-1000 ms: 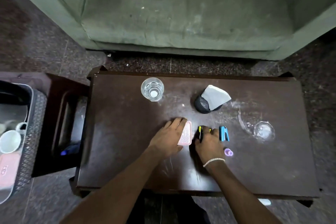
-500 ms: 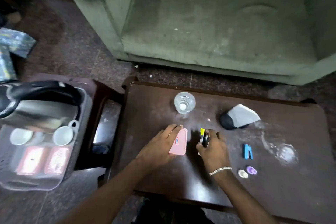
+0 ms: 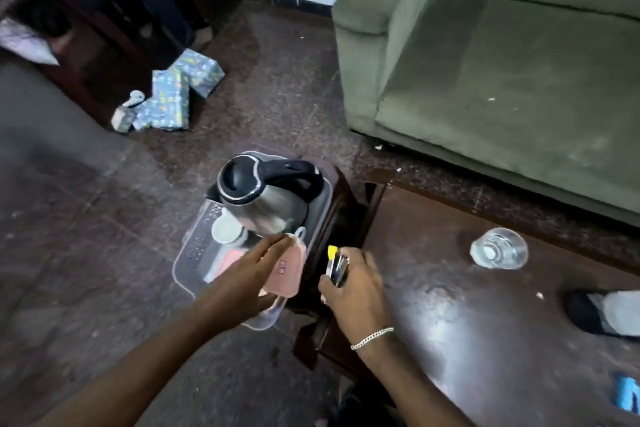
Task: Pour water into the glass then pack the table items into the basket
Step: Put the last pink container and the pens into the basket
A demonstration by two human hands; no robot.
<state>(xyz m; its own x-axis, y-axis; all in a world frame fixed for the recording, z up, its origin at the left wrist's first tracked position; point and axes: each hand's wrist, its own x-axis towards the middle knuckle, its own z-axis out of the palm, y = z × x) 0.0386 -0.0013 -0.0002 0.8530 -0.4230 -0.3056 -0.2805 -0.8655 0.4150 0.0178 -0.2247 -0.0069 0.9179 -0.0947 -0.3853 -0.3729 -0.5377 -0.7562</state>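
Note:
My left hand [image 3: 251, 272] grips a flat pink case [image 3: 287, 269] and holds it over the near end of the grey basket [image 3: 181, 262]. The basket stands on a small dark stool left of the table and holds a steel kettle [image 3: 261, 196] with a black lid, a white cup [image 3: 225, 229] and something pink. My right hand [image 3: 356, 284] grips a small black and yellow item [image 3: 335, 262] above the table's left edge. A glass [image 3: 498, 248] with water stands on the dark wooden table [image 3: 467, 340].
A black holder with white tissue [image 3: 606, 310] and a blue stapler [image 3: 628, 393] lie at the table's right. A green sofa [image 3: 502, 80] runs behind the table. Wrapped boxes [image 3: 176, 94] lie on the floor at the far left.
Both hands lifted their items off the table and carried them left. The pink case now hangs over the basket, and the view has swung left with them.

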